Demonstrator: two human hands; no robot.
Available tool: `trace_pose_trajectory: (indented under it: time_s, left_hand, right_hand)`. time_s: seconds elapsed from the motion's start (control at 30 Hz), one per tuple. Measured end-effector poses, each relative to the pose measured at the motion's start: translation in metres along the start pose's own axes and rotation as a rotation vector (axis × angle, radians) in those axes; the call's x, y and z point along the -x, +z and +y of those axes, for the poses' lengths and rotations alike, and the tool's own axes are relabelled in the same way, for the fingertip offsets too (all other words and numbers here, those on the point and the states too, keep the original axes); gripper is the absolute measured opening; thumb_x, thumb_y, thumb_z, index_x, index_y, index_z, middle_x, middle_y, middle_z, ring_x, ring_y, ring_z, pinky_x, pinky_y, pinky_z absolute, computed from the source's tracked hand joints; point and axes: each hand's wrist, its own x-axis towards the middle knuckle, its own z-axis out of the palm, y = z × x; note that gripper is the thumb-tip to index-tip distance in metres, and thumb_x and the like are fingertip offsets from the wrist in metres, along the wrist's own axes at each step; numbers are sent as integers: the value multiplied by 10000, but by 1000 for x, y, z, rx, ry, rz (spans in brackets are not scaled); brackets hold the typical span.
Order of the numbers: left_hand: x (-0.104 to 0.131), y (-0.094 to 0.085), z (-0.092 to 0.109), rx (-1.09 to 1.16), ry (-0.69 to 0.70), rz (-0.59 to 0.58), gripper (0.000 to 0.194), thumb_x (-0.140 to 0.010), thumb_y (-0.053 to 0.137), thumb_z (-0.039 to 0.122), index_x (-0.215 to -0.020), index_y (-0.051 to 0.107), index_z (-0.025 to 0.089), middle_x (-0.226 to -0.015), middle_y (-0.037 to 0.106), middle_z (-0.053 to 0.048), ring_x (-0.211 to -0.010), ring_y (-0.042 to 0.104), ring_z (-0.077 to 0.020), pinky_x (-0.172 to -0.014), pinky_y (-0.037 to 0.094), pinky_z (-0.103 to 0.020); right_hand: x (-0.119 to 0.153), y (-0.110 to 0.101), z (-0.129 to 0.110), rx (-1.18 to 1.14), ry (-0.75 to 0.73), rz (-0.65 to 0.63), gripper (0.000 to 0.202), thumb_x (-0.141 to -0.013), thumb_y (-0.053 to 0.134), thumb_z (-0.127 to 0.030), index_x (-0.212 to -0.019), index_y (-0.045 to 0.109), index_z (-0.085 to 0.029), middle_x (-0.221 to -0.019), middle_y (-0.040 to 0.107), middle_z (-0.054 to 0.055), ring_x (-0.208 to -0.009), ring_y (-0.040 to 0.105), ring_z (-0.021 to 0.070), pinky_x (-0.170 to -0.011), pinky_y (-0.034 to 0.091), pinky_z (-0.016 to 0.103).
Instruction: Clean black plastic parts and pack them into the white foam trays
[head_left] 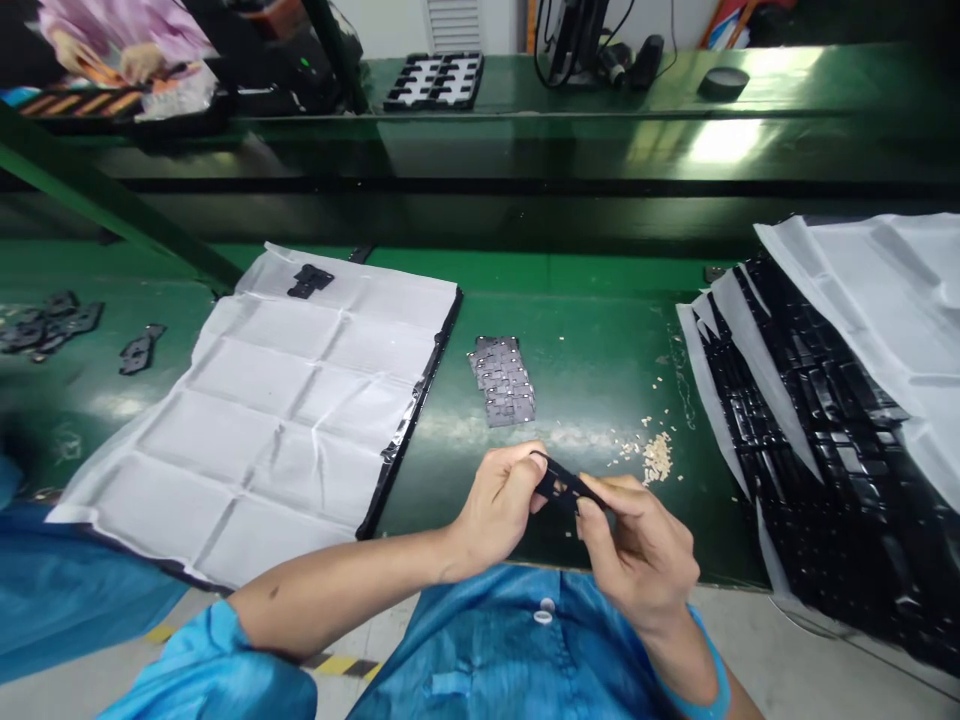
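Between my two hands, above the front edge of the green bench, is a flat black plastic part [561, 484] with small openings in it. My left hand [504, 500] pinches its left end between thumb and fingers. At the right end, the thumb and fingers of my right hand [637, 545] close on the same part. Just beyond my left hand lies an overlapping row of dark grey flat parts [504, 382]. A small heap of tiny beige pieces [657, 457] sits past my right hand, with several scattered around it.
On the left, a tray covered with white sheet [277, 420] bears a few black parts [310, 281]. More black parts [49, 325] lie farther left. Black trays with white sheets [840, 440] stand at right. Across the bench, a person in pink [124, 40] handles items.
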Motion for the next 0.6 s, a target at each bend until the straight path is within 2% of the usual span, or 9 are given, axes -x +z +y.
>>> trace_pose_trajectory:
  time_s: [0.1, 0.23, 0.3, 0.4, 0.5, 0.6]
  left_hand:
    - [3, -2, -3, 22, -63, -4, 458, -1053, 365, 391, -643, 452, 208, -566, 480, 22, -534, 393, -121, -520, 302, -261]
    - [6, -15, -1, -12, -38, -144, 461, -1083, 385, 439, -712, 503, 192, -643, 528, 14, -577, 427, -115, -548, 329, -250]
    - [6, -23, 2, -33, -3, -153, 364, -1057, 473, 435, -800, 539, 185, -690, 545, 17, -618, 456, -117, -582, 355, -245]
    - [5, -32, 6, -62, 18, -97, 222, -986, 617, 392, -940, 578, 178, -731, 533, 32, -646, 471, -114, -609, 376, -239]
    - [2, -39, 8, -79, 25, -50, 207, -942, 686, 361, -944, 589, 178, -737, 522, 38, -632, 464, -101, -593, 376, -226]
    - [-4, -48, 6, -109, 5, -19, 207, -933, 692, 355, -906, 597, 173, -717, 529, 43, -609, 477, -94, -576, 379, -221]
  right_hand:
    - [-7, 1, -3, -118, 189, -29, 211, -987, 684, -161, -1165, 775, -229, -793, 706, 23, -542, 645, 139, -511, 560, 278]
    - [-20, -1, -7, -238, 395, -37, 132, -1010, 701, -290, -1052, 783, -196, -621, 649, -19, -451, 585, 107, -455, 505, 223]
    - [-24, -1, -8, -248, 437, -55, 172, -998, 723, -335, -1041, 786, -181, -544, 604, -36, -429, 566, 110, -444, 490, 222]
    - [-28, 1, -7, -245, 464, -50, 214, -974, 753, -368, -1034, 791, -166, -533, 595, -35, -420, 551, 112, -434, 485, 230]
    - [-30, 4, -3, -228, 473, -74, 208, -963, 765, -344, -1075, 790, -170, -569, 603, -33, -460, 578, 117, -468, 514, 239]
    - [-31, 3, 6, -195, 474, -162, 258, -954, 772, -296, -1186, 764, -183, -617, 639, -30, -543, 650, 134, -548, 573, 252]
